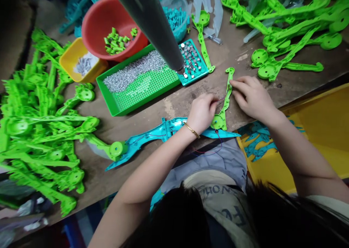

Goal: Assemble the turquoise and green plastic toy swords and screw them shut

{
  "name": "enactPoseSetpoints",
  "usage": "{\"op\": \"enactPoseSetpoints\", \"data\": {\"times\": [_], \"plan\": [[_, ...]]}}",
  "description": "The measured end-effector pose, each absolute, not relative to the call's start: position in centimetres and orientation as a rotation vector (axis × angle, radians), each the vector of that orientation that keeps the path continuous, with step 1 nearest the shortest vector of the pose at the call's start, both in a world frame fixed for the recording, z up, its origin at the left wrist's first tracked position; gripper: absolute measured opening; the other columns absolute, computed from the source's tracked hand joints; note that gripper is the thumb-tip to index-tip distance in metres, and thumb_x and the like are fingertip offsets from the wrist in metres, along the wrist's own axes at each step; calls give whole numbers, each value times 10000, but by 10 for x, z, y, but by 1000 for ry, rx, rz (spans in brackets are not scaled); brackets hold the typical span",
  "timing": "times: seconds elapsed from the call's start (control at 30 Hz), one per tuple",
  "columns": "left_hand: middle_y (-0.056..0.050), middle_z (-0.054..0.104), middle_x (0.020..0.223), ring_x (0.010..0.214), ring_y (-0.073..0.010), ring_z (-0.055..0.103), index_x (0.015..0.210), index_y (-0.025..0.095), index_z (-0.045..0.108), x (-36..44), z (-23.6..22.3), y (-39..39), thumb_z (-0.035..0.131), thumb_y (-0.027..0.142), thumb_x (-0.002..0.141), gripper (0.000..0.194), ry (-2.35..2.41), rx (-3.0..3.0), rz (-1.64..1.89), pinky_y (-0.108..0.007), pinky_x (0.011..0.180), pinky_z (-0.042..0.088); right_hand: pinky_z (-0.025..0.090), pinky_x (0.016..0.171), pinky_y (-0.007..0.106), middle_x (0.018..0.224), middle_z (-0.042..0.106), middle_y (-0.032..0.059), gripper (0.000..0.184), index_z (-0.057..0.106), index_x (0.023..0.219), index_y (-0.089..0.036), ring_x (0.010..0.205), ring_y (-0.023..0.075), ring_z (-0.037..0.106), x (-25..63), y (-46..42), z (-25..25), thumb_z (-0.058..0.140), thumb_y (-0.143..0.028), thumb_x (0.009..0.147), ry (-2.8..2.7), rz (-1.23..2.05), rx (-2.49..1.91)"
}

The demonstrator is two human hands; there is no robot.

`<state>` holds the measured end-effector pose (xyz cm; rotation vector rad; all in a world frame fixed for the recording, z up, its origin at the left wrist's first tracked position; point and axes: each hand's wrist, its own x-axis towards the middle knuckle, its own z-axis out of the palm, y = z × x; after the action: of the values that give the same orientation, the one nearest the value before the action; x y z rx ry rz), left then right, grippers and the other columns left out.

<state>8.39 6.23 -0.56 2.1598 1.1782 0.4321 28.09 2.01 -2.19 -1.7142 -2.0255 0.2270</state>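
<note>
In the head view, my left hand [203, 112] is closed in a pinch on a thin reddish wire [222, 99]. The wire runs to a slim green plastic part [227, 101] with a round end, lying hollow side up. The fingertips of my right hand [252, 95] grip the right edge of that part near its upper end. Below my left hand lies a long blue plastic shell [148, 136], partly hidden by my wrist. Red and blue wire [220, 146] loops over the table edge beside it. A green part with a round cap [117, 150] meets the shell's left end.
A green perforated tray [117, 104] of small metal pieces and a teal tray [203, 72] of metal discs stand behind. Near them are a red bowl [92, 30] and a yellow bin [73, 62]. Green parts pile up left [43, 139] and right [294, 26]. A dark pole [152, 23] hangs overhead.
</note>
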Motion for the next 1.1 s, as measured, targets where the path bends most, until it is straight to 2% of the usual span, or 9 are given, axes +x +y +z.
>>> {"op": "enactPoseSetpoints", "data": {"times": [0.2, 0.4, 0.6, 0.77, 0.83, 0.97, 1.1], "plan": [[-43, 723, 937, 919, -173, 653, 985, 186, 734, 82, -2, 60, 583, 175, 908, 170, 1036, 2171, 462, -290, 855, 501, 483, 895, 429, 1038, 651, 93, 173, 674, 934, -219, 1014, 258, 593, 268, 10, -24, 517, -293, 925, -1915, 283, -1600], [-37, 724, 929, 904, -153, 663, 1025, 179, 715, 84, -7, 56, 531, 140, 930, 211, 908, 2262, 642, -265, 820, 514, 488, 888, 430, 1033, 657, 89, 145, 685, 916, -220, 1012, 257, 593, 270, 6, -23, 553, -278, 905, -1910, 336, -1578], [-53, 703, 1164, 1033, -150, 660, 1337, 194, 526, 85, -8, 49, 434, 149, 971, 380, 888, 2409, 683, -277, 916, 508, 511, 790, 351, 944, 666, 60, 186, 687, 997, -216, 891, 199, 630, 264, 4, -10, 521, -249, 920, -1803, 504, -1456], [-32, 722, 1051, 905, -137, 682, 1416, 212, 382, 86, 0, 44, 465, 173, 950, 475, 1092, 2197, 593, -266, 828, 539, 534, 765, 333, 959, 697, 57, 217, 707, 1038, -239, 874, 185, 656, 258, 1, -12, 520, -261, 930, -1851, 455, -1453], [-29, 724, 995, 849, -136, 680, 1358, 206, 447, 86, 0, 43, 497, 178, 937, 425, 1147, 2133, 607, -266, 794, 541, 541, 762, 324, 954, 706, 59, 206, 708, 1023, -237, 875, 181, 666, 256, -2, -14, 526, -256, 928, -1878, 397, -1460], [-40, 714, 954, 885, -147, 667, 1071, 179, 656, 82, -2, 39, 514, 194, 952, 186, 1067, 2227, 616, -268, 818, 516, 549, 785, 321, 941, 716, 58, 168, 679, 985, -224, 885, 181, 678, 255, -11, -19, 531, -203, 907, -1894, 335, -1433], [-80, 674, 930, 873, -180, 647, 1134, 159, 671, 79, -4, 27, 434, 285, 1003, 299, 1060, 2423, 446, -280, 766, 489, 552, 748, 314, 890, 713, 48, 140, 651, 949, -215, 843, 178, 681, 253, -17, -25, 544, -160, 879, -1794, 327, -1452]]}}
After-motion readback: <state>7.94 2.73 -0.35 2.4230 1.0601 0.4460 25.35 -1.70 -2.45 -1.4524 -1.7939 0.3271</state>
